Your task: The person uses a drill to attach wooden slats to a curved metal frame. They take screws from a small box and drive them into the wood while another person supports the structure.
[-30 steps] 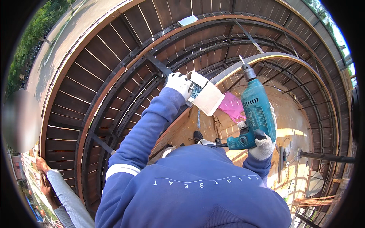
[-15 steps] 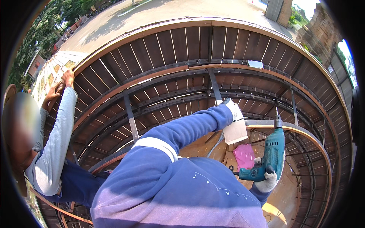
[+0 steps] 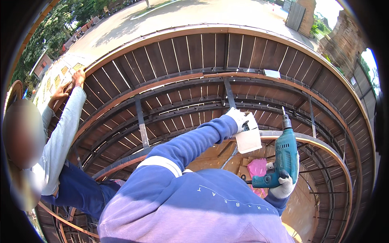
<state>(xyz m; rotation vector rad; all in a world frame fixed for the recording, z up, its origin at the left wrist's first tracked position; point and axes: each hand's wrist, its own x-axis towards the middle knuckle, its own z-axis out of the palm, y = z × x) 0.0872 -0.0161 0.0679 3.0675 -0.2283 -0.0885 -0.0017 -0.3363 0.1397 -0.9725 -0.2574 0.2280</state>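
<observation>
Against the curved dark-wood slatted frame [image 3: 194, 52], our gloved right hand [image 3: 283, 187] grips the teal power drill [image 3: 285, 156] by its handle — heavy, rigid — while our gloved left hand [image 3: 237, 117] pinches a light white box [image 3: 248, 137].

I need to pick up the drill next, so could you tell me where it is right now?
In the head view, the teal drill is at lower right, gripped in the gloved right hand, bit pointing up, beside the white box in the left hand.
</observation>
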